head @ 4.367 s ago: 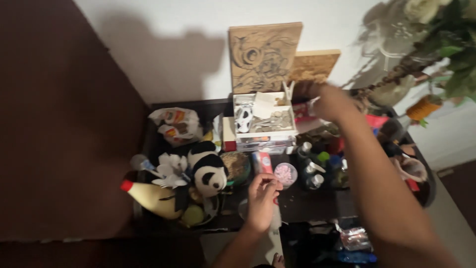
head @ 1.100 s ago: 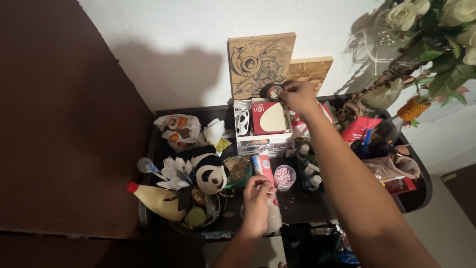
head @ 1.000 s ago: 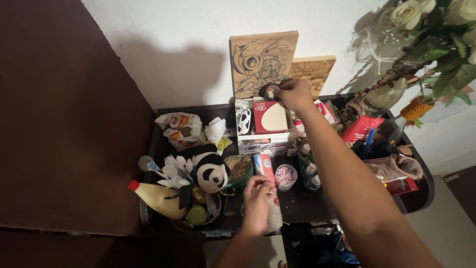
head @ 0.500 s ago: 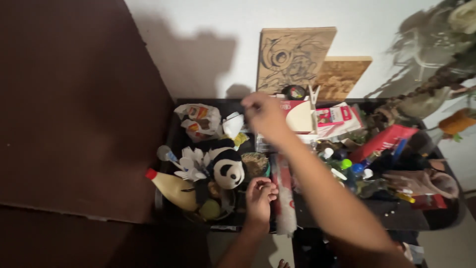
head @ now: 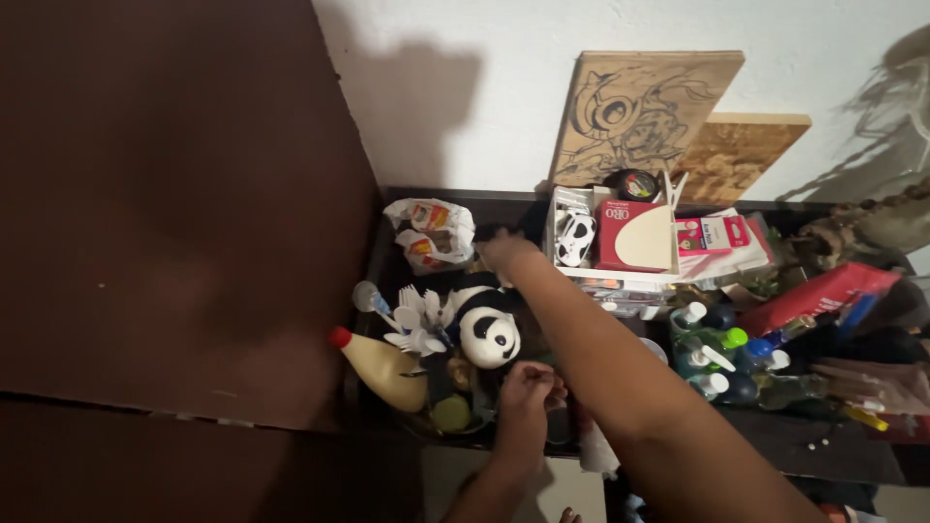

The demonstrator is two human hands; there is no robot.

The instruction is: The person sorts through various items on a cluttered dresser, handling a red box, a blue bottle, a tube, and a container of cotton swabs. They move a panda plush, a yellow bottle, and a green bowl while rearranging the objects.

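Black table [head: 441, 199], crowded; crumpled white snack bag [head: 429, 232], red and yellow print, at its back left corner; plush panda [head: 487, 324], black and white, upright, just in front of the bag; right hand [head: 502, 248] between bag and panda, grip not discernible; left hand [head: 530, 387] in front of the panda, fingers curled, contents hidden.

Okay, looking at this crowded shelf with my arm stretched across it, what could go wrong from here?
The right hand reaches deep toward the back, so the forearm passes just over the panda toy and could knock it or the plastic forks beside it. The small bottles stand packed close to the arm; a sideways sweep may topple them. The cream bottle already leans near the edge.
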